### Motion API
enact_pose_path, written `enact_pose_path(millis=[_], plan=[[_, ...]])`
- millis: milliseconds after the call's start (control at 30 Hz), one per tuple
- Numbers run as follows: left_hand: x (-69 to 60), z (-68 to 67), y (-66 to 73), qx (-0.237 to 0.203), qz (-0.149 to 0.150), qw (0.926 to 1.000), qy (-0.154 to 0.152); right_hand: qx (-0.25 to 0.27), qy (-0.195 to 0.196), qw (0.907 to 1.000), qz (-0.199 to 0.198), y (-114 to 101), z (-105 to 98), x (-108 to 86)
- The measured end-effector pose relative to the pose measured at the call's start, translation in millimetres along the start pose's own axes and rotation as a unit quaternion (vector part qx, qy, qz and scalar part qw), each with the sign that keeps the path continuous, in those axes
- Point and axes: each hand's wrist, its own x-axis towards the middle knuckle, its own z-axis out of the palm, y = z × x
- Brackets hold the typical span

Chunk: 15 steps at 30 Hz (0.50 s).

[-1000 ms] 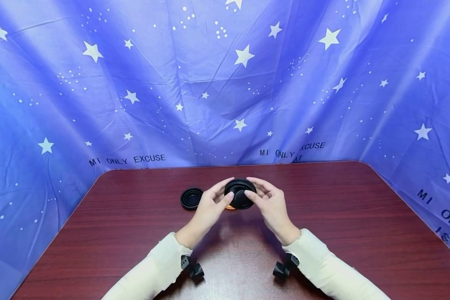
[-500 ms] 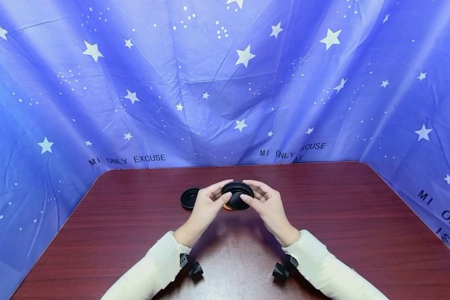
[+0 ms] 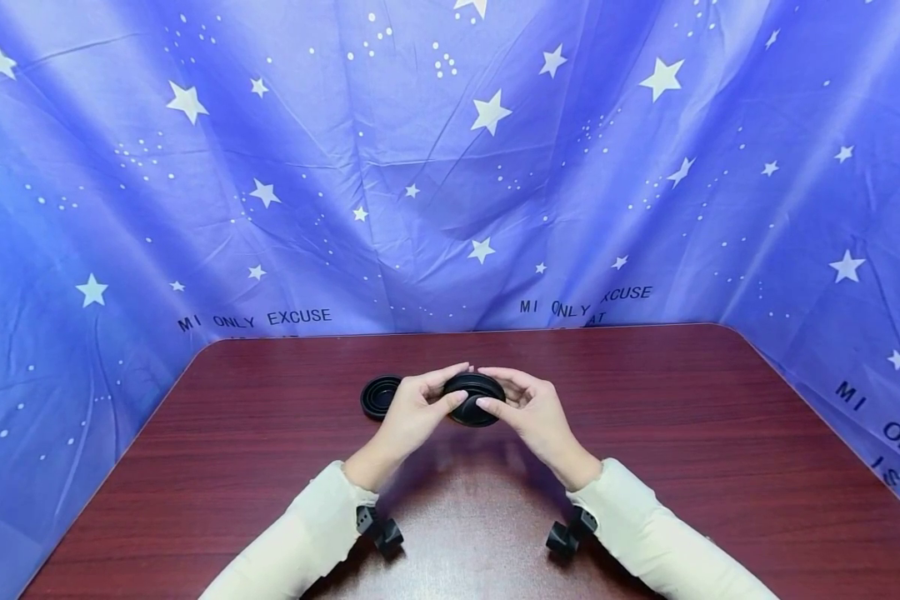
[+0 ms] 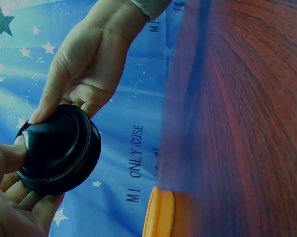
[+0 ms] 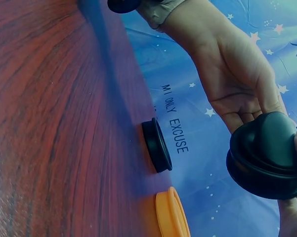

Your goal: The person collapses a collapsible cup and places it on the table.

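Note:
Both hands hold a black round collapsible cup (image 3: 474, 400) above the table, with a ringed rim and a dented, bulging middle. My left hand (image 3: 414, 408) grips its left side, thumb pressed on the near face and fingers behind the rim. On the opposite side my right hand (image 3: 536, 408) grips it the same way. In the left wrist view the cup (image 4: 59, 150) is tilted, its bulge showing between the thumbs. Another flat black ringed cup (image 3: 379, 397) lies on the table, partly behind my left hand. An orange round piece (image 5: 170, 215) sits on the tabletop, hidden in the head view.
A dark red wood-grain table (image 3: 705, 442) spans the foreground, with rounded far corners. Behind it hangs a blue star-patterned curtain (image 3: 420, 150). Black wrist-camera mounts (image 3: 382, 533) hang below both sleeves.
Both hands have brought the cup slightly lower and toward me, and its face has tilted. The orange piece, earlier peeking out beneath it, is now covered in the head view.

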Motion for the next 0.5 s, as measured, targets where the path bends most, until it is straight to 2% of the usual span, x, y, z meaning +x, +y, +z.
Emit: enact_pose_path(millis=[167,333,500], plan=[[-0.4,-0.3,3.0,-0.020,0.010,0.9997,0.012,-0.002,0.017,0.9998,-0.014,-1.7,0.4,0.3],[0.0,-0.7,6.2,-0.048,0.036,0.9976,0.033,0.014,0.060,0.9977,-0.029,-5.4,1.1,0.5],[-1.0,2.8,5.4,-0.070,0.001,0.9976,0.007,0.042,0.086,0.9944,-0.043,-7.6,1.6,0.3]])
